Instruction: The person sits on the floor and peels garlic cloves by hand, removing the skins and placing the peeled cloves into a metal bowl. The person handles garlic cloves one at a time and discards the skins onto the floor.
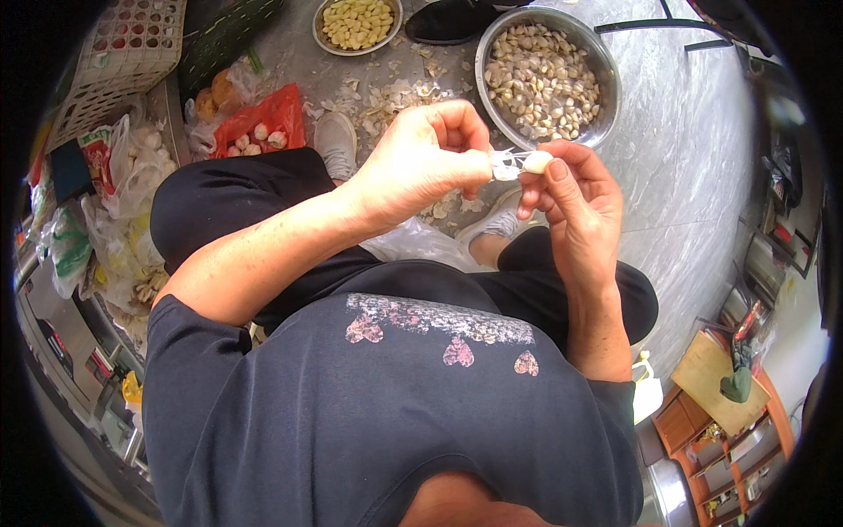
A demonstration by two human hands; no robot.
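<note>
Between the thumb and fingers of my right hand (583, 197) is a pale garlic clove (538, 162), its surface mostly bare. My left hand (435, 148) pinches thin white garlic skin (506, 165), which stretches in strands across to the clove. Just beyond my right hand stands a large steel basin (614, 89) full of unpeeled garlic cloves (543, 79). A smaller metal bowl (316, 33) farther off holds peeled cloves (357, 24). Loose garlic skins (395, 99) lie scattered on the floor beyond my left hand.
To the left, a red plastic bag (283, 112) holds several garlic bulbs (261, 132). A white perforated crate (132, 59) and filled plastic bags (135, 165) stand farther left. A black shoe (451, 21) is between the bowls. At lower right is a wooden shelf unit (728, 454).
</note>
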